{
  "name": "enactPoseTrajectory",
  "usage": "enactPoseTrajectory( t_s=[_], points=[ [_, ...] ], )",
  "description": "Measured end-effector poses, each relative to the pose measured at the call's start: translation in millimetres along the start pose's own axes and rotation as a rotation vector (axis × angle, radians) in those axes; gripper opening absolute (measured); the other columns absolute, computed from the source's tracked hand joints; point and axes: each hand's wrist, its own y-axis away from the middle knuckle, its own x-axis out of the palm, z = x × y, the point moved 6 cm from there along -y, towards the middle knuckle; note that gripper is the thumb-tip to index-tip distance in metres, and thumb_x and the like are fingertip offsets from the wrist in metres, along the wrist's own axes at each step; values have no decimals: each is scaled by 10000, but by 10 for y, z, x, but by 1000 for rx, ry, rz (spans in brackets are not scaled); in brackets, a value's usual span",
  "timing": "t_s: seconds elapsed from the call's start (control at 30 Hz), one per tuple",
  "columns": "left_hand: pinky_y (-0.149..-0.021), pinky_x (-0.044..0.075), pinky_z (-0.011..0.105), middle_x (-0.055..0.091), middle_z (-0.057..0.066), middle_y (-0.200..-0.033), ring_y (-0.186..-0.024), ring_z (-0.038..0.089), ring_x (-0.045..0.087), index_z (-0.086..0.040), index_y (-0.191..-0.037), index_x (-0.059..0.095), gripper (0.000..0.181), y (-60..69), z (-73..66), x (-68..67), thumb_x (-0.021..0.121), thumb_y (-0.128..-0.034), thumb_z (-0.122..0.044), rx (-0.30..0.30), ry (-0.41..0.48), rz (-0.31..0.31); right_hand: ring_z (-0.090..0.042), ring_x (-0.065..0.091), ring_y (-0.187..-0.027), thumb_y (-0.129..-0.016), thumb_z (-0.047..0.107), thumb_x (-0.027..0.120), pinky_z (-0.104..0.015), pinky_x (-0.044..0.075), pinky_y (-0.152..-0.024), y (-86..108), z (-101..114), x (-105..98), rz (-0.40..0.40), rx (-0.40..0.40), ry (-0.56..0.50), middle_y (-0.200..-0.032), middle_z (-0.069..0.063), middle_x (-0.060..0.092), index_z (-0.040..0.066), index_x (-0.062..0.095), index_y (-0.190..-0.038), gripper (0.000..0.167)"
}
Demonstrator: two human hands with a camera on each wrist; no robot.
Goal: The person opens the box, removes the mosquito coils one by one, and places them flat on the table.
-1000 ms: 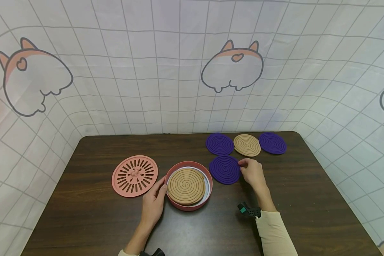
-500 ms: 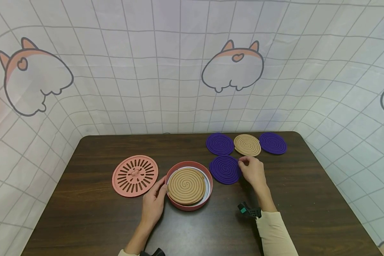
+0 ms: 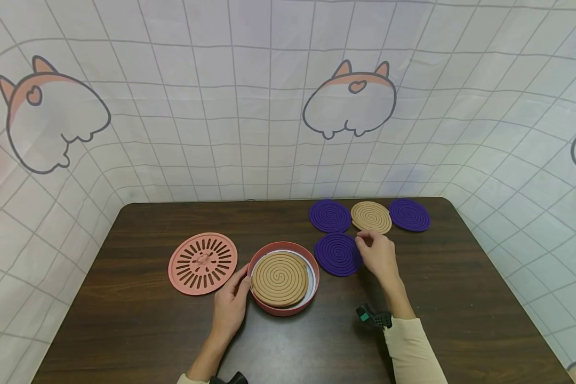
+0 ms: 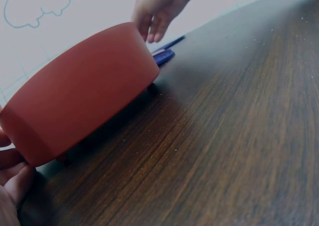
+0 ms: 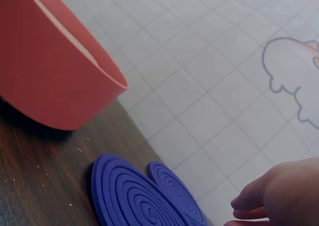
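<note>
My left hand [image 3: 230, 303] holds the left side of a round red mosquito coil box [image 3: 316, 269]. Inside it, tan mosquito coils [image 3: 279, 278] lie on a white lining. To the right of the box, a purple mosquito coil [image 3: 337, 255] rests flat on the table. Over this coil's right edge hovers my right hand [image 3: 380, 256], its fingers loosely bent. The right wrist view shows the right hand's fingers [image 5: 251, 193] apart from the purple coil [image 5: 132, 193], with nothing held. In the left wrist view, my left thumb [image 4: 22, 180] touches the box wall [image 4: 82, 89].
A pink slotted lid [image 3: 202, 264] lies left of the box on the dark wooden table [image 3: 139, 320]. Along the back sit a purple coil [image 3: 330, 216], a tan coil [image 3: 371, 217] and another purple coil [image 3: 409, 215]. A white grid-patterned curtain [image 3: 264, 160] hangs behind the table.
My right hand has shifted slightly up and away from the purple coil's right edge. The left hand, the box and the coils have stayed where they were.
</note>
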Motion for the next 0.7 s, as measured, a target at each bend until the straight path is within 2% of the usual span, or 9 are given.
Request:
enactPoseTrajectory(
  t_s=[0.1, 0.33, 0.7],
  points=[
    [-975, 498, 191, 678, 19, -1329, -1240, 165, 628, -183, -1362, 640, 348, -1, -6, -2, 565, -1031, -262, 9, -4, -3, -300, 683, -944, -970, 179, 609, -418, 519, -819, 10, 26, -7, -10, -12, -3, -1034, -175, 743, 4, 725, -1128, 263],
    [-975, 510, 225, 681, -31, -1316, -1222, 107, 625, -205, -1360, 641, 343, 13, -15, -9, 557, -1033, -269, -19, -5, 1, -304, 695, -928, -963, 184, 614, -416, 530, -813, 21, 84, -21, -27, -30, -20, -1003, -177, 747, -5, 728, -1114, 267],
    [-977, 514, 240, 679, -30, -1320, -1222, 90, 618, -203, -1362, 639, 346, 8, -24, -10, 551, -1035, -277, -17, -17, 2, -285, 698, -907, -961, 184, 620, -391, 522, -794, 40, 172, -36, -26, -47, -34, -977, -166, 751, 7, 733, -1100, 252]
  ],
)
